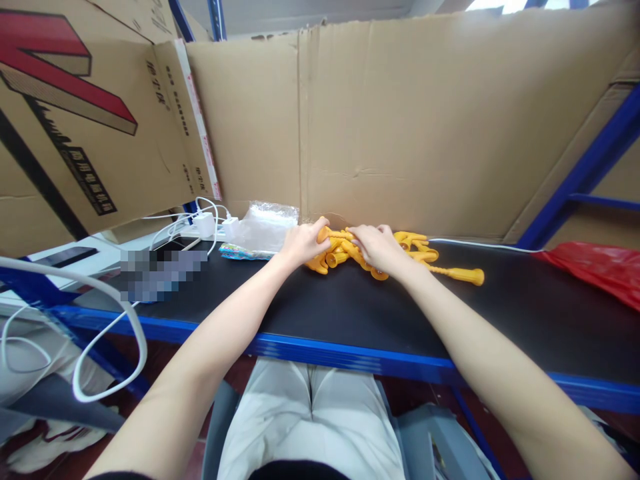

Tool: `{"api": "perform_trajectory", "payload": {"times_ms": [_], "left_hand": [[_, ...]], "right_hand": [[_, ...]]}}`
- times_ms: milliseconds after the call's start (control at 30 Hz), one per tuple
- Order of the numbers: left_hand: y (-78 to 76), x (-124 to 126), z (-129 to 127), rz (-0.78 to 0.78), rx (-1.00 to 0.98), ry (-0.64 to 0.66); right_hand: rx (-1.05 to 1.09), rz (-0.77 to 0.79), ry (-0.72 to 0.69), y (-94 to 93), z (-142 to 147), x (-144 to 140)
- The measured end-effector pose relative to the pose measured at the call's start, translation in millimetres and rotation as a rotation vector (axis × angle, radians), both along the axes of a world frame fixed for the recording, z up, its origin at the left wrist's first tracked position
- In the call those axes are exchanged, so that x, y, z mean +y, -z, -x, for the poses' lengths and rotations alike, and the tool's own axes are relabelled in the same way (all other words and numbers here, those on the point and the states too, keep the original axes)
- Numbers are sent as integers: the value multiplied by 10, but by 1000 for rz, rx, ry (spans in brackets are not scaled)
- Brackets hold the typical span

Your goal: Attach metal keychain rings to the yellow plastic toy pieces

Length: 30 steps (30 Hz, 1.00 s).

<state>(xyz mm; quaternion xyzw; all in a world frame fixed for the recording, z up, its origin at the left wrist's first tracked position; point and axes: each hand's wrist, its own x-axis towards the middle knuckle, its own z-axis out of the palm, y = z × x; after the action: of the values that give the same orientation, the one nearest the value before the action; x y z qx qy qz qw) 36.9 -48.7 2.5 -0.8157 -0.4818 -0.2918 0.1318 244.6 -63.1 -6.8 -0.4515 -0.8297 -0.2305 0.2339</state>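
A yellow plastic piece [339,234] with a twisted stem and a flared round end is held level between my hands. My left hand [304,243] is closed on its flared left end. The fingers of my right hand [379,249] close around its other end, which they hide. Beneath and around both hands lies a heap of similar yellow pieces [341,255], some with curved, finger-like ends [413,241]. One twisted yellow stem [463,274] sticks out to the right of my right wrist.
Behind stands a tall cardboard sheet [400,120]. Left are a clear plastic bag [265,223], white chargers [203,223] with cables and a large printed carton [100,113]. A red bag [595,267] lies right on the black tabletop [320,313], edged by a blue rail [350,353].
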Motion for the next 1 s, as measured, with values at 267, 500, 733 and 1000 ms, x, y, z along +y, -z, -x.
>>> {"api": "perform_trajectory", "payload": {"times_ms": [267,500,733,1000], "left_hand": [[-6,1,13,16,-8,-25],[-8,9,29,8,-17,-25],[-9,18,46,16,-35,-33],[7,48,58,12,-24,-36]], "right_hand": [[-17,-44,42,-82,-41,-47],[30,-28,20,-53,-29,-40],[45,20,13,-36,-22,-30],[40,-22,15,-22,-105,26]]}}
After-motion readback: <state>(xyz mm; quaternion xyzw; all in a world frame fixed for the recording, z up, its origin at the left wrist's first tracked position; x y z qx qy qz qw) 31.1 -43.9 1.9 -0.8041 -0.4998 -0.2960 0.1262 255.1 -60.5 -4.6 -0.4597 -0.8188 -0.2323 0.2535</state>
